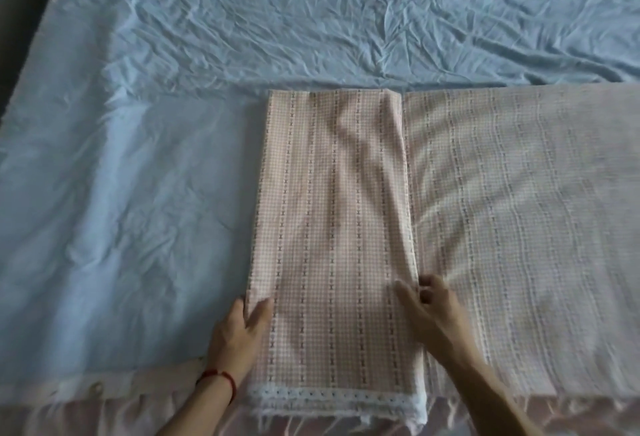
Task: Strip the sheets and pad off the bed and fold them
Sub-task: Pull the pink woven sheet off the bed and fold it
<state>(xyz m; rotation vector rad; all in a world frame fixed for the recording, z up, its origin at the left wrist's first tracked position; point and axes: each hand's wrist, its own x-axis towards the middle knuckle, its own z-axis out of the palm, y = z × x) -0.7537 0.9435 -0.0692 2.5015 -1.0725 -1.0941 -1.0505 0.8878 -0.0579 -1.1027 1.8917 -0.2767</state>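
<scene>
left hand (pixel 242 328) flat, palm down, fingers straight and together, thumb apart, red cord on wrist. right hand (pixel 427 304) reaches forward from lower right, fingers (pixel 405 292) loosely curled at tips, forearm angled inward.

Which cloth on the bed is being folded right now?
The pink checked sheet under both hands, its left part doubled over; the wrinkled pale blue sheet lies spread flat beneath.
</scene>
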